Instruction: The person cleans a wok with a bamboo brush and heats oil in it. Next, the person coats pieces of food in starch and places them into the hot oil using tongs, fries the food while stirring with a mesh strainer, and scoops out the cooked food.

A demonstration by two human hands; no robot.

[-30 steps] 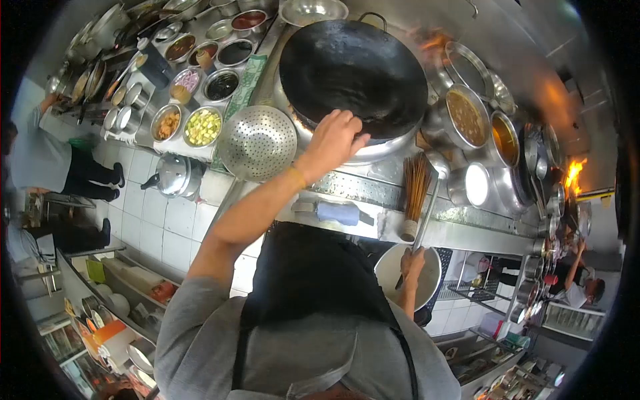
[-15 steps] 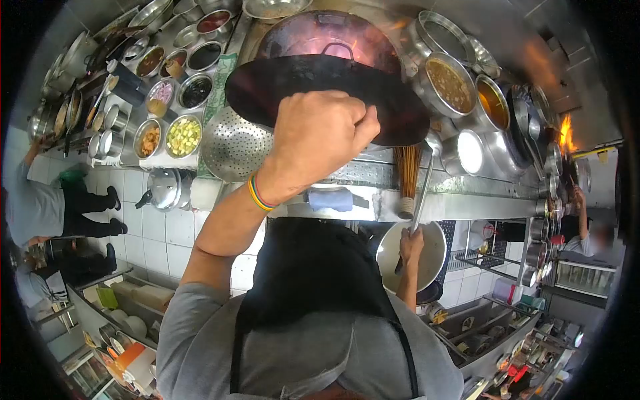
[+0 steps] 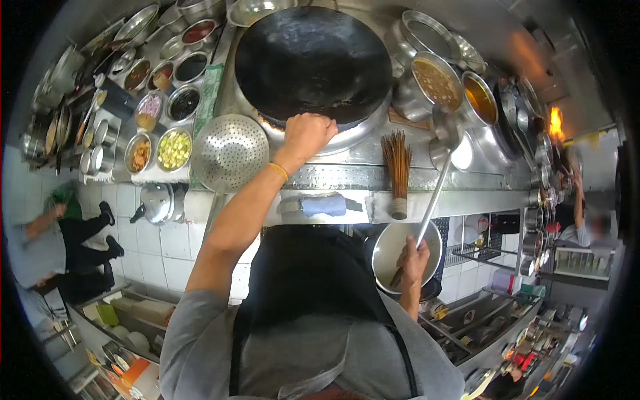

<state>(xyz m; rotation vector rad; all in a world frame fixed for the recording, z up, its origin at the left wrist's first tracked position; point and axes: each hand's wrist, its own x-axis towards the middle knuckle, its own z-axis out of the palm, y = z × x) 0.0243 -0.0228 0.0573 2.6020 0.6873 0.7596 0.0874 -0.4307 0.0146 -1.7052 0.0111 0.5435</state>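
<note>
A large black wok (image 3: pixel 313 63) sits on the burner. My left hand (image 3: pixel 308 138) is closed at the wok's near edge; the part it grips is hidden under the fingers. In my right hand (image 3: pixel 414 261) is the handle of a long metal ladle (image 3: pixel 437 200), its bowl up beside the pot of brown broth (image 3: pixel 437 79). Left of the wok lies a round perforated strainer (image 3: pixel 230 153). A bamboo brush (image 3: pixel 397 170) stands at the counter's front edge, near a folded blue cloth (image 3: pixel 323 205).
Bowls of cut green vegetables (image 3: pixel 174 149) and sauces line the left side. An orange liquid pot (image 3: pixel 479 100) stands at right, with a flame (image 3: pixel 556 123) beyond. A large white pot (image 3: pixel 390 257) is below the counter. Other people work at far left and far right.
The wok was tilted up half a second ago and is now back down on the burner, my left hand lowered with it. The ladle's bowl has risen from the counter toward the broth pot.
</note>
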